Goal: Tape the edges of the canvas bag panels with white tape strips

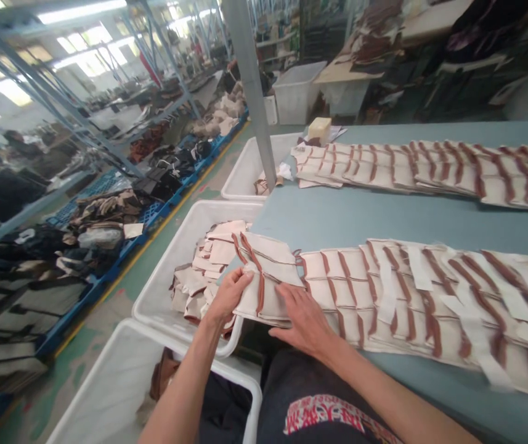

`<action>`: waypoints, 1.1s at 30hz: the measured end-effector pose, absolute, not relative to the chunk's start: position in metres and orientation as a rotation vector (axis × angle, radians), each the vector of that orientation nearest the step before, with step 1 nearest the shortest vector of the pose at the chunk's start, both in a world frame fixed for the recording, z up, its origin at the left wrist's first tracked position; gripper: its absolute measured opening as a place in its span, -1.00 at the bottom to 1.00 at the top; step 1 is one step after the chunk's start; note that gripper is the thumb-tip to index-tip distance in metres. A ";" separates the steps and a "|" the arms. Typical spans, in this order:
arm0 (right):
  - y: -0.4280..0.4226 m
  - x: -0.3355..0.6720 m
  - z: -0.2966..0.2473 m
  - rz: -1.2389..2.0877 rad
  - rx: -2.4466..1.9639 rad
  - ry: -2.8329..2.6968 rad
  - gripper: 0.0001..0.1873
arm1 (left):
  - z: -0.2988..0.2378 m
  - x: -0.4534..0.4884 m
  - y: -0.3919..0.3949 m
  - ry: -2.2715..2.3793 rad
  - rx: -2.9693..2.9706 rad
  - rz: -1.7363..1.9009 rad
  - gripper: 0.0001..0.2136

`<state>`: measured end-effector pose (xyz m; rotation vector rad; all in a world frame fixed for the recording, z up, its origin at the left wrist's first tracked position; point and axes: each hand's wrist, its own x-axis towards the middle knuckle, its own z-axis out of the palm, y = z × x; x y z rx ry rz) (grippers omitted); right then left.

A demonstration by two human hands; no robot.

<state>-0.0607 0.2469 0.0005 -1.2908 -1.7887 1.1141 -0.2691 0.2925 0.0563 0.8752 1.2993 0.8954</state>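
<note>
My left hand (pixel 229 296) grips the left edge of a small stack of cream fabric pieces with brown strips (pixel 266 280) at the near left corner of the blue-grey table (pixel 351 216). My right hand (pixel 303 317) lies flat on the same stack, fingers stretched out and pressing down. The stack is the left end of a long overlapping row of such pieces (pixel 430 302) running to the right along the table. A second row (pixel 430 169) lies farther back.
White bins stand left of the table: one (pixel 164 290) holding loose cream pieces, one nearer (pixel 106 388), one farther (pixel 245 172). A grey steel post (pixel 249 92) rises by the table's edge. Blue pallets with piled materials (pixel 106 216) line the aisle at left.
</note>
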 end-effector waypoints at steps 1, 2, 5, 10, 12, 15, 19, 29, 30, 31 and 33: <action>0.246 -0.062 -0.004 1.055 -1.291 -1.826 -0.15 | 0.057 -0.267 0.292 1.284 0.872 0.893 -0.56; 0.245 -0.063 -0.009 1.004 -1.296 -1.857 -0.18 | 0.057 -0.265 0.290 1.267 0.872 0.887 -0.56; 0.241 -0.057 -0.020 0.916 -1.253 -1.954 -0.23 | 0.062 -0.265 0.286 1.219 0.881 0.857 -0.57; 0.242 -0.039 -0.013 0.839 -1.182 -2.003 -0.28 | 0.075 -0.268 0.277 1.148 0.907 0.774 -0.58; 0.246 -0.039 -0.007 0.793 -1.234 -1.954 -0.37 | 0.077 -0.262 0.273 1.115 0.930 0.746 -0.55; 0.252 -0.043 0.000 0.814 -1.227 -1.954 -0.60 | 0.078 -0.248 0.267 1.088 0.982 0.715 -0.54; 0.255 -0.037 0.007 0.862 -1.288 -1.900 -0.92 | 0.078 -0.243 0.261 1.158 1.042 0.706 -0.56; 0.221 0.017 0.031 0.743 -1.515 -1.307 -0.76 | 0.064 -0.332 0.283 1.652 1.186 0.804 -0.75; 0.219 0.022 0.038 0.731 -1.538 -1.203 -0.72 | 0.064 -0.337 0.282 1.657 1.193 0.789 -0.76; 0.218 0.028 0.046 0.727 -1.557 -1.093 -0.70 | 0.065 -0.339 0.281 1.647 1.195 0.768 -0.76; 0.217 0.045 0.063 0.724 -1.588 -0.892 -0.71 | 0.070 -0.340 0.278 1.594 1.187 0.714 -0.75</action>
